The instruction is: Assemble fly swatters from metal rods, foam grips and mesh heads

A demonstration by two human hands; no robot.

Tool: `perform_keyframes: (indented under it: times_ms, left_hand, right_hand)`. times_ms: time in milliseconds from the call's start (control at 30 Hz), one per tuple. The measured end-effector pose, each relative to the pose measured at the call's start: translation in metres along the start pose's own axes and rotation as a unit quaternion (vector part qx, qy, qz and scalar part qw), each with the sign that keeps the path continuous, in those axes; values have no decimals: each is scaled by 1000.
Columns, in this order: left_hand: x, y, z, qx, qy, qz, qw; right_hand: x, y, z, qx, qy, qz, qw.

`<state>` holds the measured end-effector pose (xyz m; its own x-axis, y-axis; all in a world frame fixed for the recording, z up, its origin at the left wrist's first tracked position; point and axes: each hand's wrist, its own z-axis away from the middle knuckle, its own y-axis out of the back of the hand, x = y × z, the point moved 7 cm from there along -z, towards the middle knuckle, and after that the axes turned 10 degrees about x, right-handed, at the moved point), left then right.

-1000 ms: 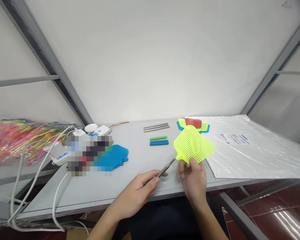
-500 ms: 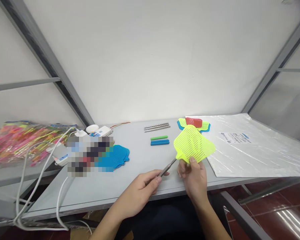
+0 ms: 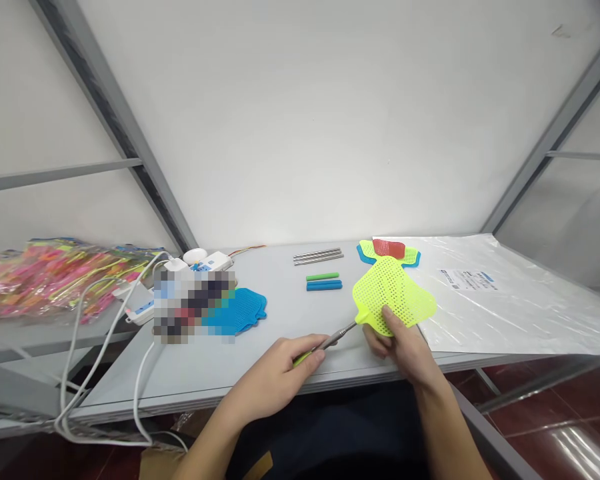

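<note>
My left hand (image 3: 285, 373) is closed round the handle of a fly swatter, a steel rod (image 3: 341, 331) with a bit of yellow-green grip showing below the thumb. The rod meets the neck of the yellow perforated swatter head (image 3: 393, 293). My right hand (image 3: 405, 343) pinches that head at its lower edge, thumb on top and fingers underneath. Beyond the hands lie a green grip (image 3: 323, 276) and blue grips (image 3: 324, 285), with several steel rods (image 3: 319, 256) behind them. Blue swatter heads (image 3: 245, 310) are stacked to the left.
Red (image 3: 389, 249), yellow and blue swatter heads lie at the back right, by a white plastic sheet (image 3: 510, 320) with a label. Power strips (image 3: 213, 263), white cables (image 3: 140, 387) and a blurred patch are on the left. Bagged colourful items (image 3: 55, 280) sit further left.
The right hand has turned and its thumb lies further up on the yellow head. Some yellow-green grip now shows at the left hand. The whole view has shifted slightly.
</note>
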<state>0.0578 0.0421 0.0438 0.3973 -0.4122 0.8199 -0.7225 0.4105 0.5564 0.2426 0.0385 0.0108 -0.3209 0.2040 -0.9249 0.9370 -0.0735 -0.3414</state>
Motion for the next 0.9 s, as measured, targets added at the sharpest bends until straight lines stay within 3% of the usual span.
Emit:
perform_keyframes:
  times_ms: [200, 400, 633, 900]
  left_hand:
    - [35, 20, -18, -23, -46, -60, 997]
    - [62, 19, -38, -139, -26, -67, 988]
    - [60, -3, -33, -70, -66, -116, 989]
    - [46, -19, -16, 1, -30, -261, 965]
  right_hand:
    - [-31, -7, -3, 41, 54, -10, 998]
    - [-61, -8, 1, 27, 86, 26, 996]
    - [-51, 5, 14, 30, 47, 95, 994]
    - [-22, 17, 26, 63, -35, 75, 995]
